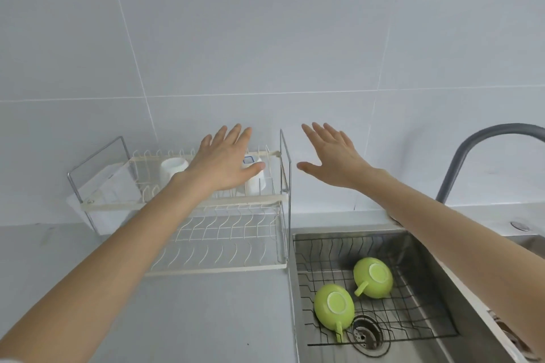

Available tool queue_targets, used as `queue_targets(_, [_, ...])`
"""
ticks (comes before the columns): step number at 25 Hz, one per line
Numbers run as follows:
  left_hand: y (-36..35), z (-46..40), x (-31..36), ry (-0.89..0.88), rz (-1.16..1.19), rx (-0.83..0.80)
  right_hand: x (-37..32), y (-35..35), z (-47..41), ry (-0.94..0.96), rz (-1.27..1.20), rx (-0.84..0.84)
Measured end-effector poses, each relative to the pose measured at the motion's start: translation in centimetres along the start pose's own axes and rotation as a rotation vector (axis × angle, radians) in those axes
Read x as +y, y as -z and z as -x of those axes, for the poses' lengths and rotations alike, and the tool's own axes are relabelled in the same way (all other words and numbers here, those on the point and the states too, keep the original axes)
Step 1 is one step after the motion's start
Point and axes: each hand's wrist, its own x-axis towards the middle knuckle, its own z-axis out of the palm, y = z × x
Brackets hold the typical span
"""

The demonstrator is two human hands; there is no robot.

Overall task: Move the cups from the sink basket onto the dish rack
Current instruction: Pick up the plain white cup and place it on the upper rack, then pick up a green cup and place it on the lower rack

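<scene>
Two green cups lie upside down in the black wire sink basket [424,324]: one [334,307] near the front left by the drain, the other [373,277] further back. On the upper tier of the two-tier dish rack [182,202] stand two white cups, one at the left [173,169], one at the right [256,178]. My left hand [224,158] hovers flat above the rack's upper tier, partly covering the right white cup. My right hand [331,153] is spread in the air right of the rack, above the counter behind the sink. Both hold nothing.
The steel sink [436,259] takes up the lower right, with a drain [367,333] under the basket. A grey curved faucet [472,153] rises at the right. The rack's lower tier [224,242] holds nothing. Grey countertop [206,318] lies in front of the rack; tiled wall behind.
</scene>
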Motion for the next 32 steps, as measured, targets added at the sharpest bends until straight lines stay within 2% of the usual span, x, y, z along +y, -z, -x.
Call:
queue_targets(9, [-2.6,-1.4,11.0,-0.082,0.079,-0.033,10.5,0.2,5.4,-0.115,-0.007,-0.074])
queue_targets(17, [-6.8,-2.5,19.2,-0.072,0.095,-0.155,18.8,-1.7,8.2,-0.135,0.001,-0.15])
queue_targets(24, [-10.8,-3.3,23.4,-0.049,0.108,-0.27,23.1,-4.6,9.5,-0.157,-0.041,-0.221])
queue_targets(32, [-17.0,-4.6,25.2,-0.051,0.135,-0.417,26.5,-9.8,10.0,-0.225,-0.144,-0.311])
